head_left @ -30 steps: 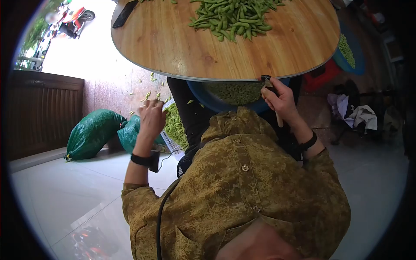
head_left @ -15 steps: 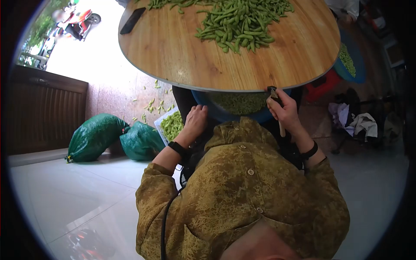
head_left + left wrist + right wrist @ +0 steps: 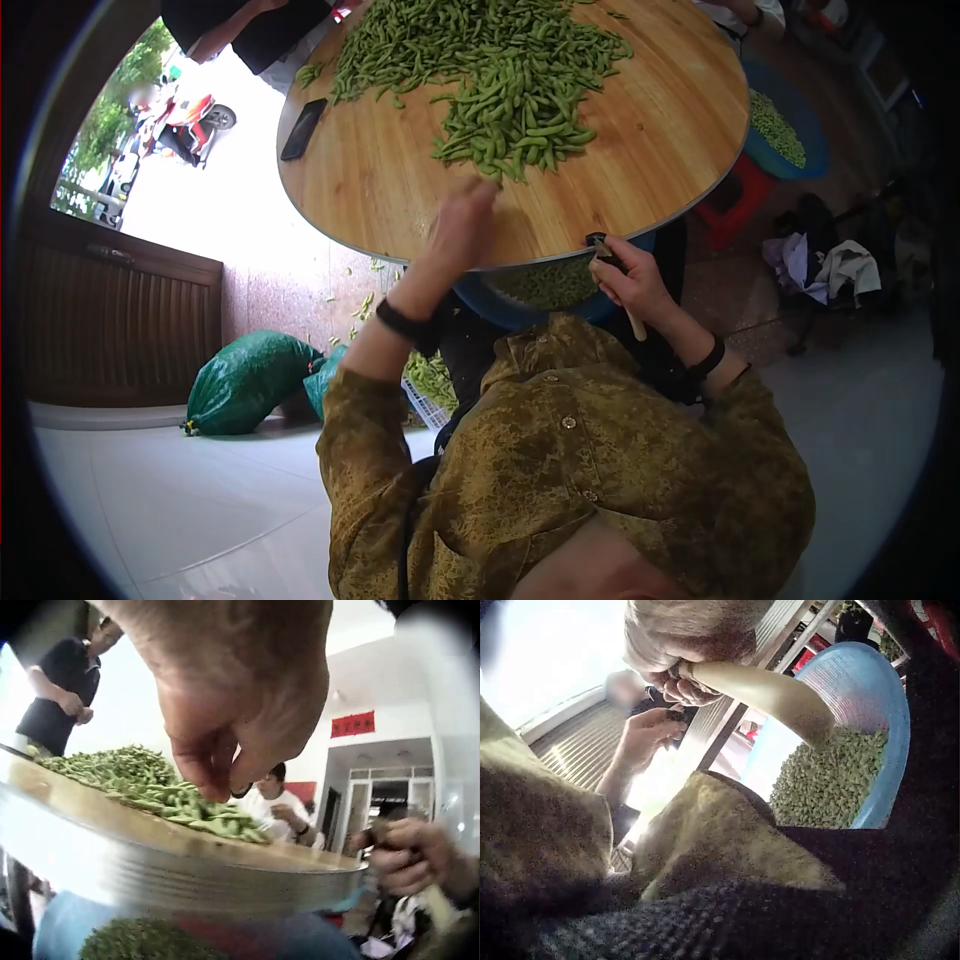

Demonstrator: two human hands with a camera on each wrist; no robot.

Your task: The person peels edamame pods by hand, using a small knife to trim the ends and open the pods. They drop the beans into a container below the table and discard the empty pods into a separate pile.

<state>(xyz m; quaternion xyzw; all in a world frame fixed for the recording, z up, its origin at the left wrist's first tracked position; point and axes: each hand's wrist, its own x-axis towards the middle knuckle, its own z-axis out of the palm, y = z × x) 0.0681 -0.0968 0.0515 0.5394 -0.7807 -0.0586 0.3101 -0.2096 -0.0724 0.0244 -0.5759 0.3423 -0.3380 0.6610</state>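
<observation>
Green pods lie heaped on the round wooden table. My left hand, blurred, hangs over the table just short of the heap. In the left wrist view the left hand points its bent fingers down at the pods; whether something is between the fingertips is hidden. At the table's near edge my right hand grips a tool with a pale handle and a dark end. The right wrist view shows the handle sticking out of the right hand.
A blue basin of shelled beans stands under the table edge, another basin at right. A dark flat object lies on the table. Green bags and a white basket are at left. Other people are at the table.
My left hand has moved from over the basket, past the lap, up over the table towards the pods. The right hand keeps its grip on the tool. The head view has tilted up.
</observation>
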